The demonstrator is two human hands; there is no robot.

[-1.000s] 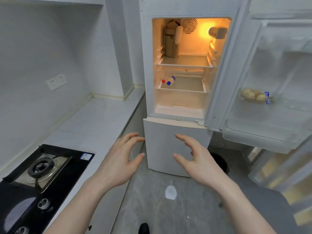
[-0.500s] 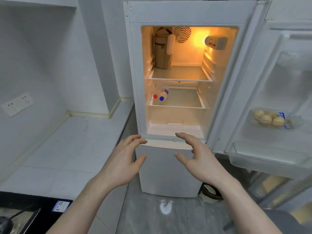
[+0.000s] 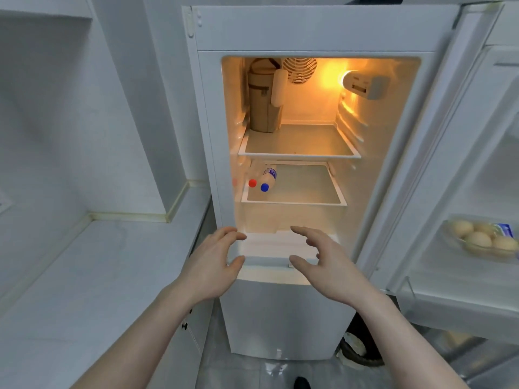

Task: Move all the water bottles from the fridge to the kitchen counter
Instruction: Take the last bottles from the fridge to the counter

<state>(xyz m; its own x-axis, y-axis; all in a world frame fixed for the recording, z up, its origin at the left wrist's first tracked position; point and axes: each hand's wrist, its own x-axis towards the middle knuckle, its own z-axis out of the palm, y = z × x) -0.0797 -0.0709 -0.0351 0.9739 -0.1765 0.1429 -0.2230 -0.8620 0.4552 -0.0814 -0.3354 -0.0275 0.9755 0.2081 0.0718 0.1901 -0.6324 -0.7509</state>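
The white fridge stands open and lit inside. On its lower shelf, at the left, two water bottles lie on their sides, caps toward me: one with a blue cap, and beside it one with a red cap, mostly hidden against the side wall. My left hand and my right hand hover empty with fingers spread, in front of the fridge's bottom sill, well below the bottles. The white kitchen counter runs along the left of the fridge.
A tan bag stands on the upper shelf. The open door swings out to the right and holds a pack of eggs in its rack. A dark bin sits on the floor by the fridge.
The view has moved closer to the fridge; the stove has dropped out of sight. Both hands have risen from the freezer door toward the sill, still empty and spread.
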